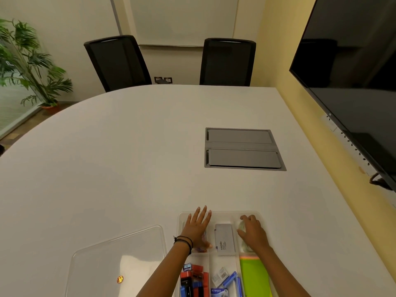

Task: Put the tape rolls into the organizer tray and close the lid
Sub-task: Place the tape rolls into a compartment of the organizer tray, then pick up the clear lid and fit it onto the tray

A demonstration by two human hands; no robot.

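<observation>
A clear plastic organizer tray sits at the near edge of the white table, split into compartments. My right hand is curled over a clear tape roll in the tray's far right compartment. My left hand lies flat with fingers spread over the far left compartment, with something small and colourful partly hidden beneath it. The clear lid with an orange sticker lies flat on the table to the left of the tray, apart from it.
The tray also holds a grey Camlin box, red and blue sharpeners, staple packs and green sticky notes. A grey cable hatch is set into the table farther out. Two black chairs stand beyond; a dark screen hangs at right.
</observation>
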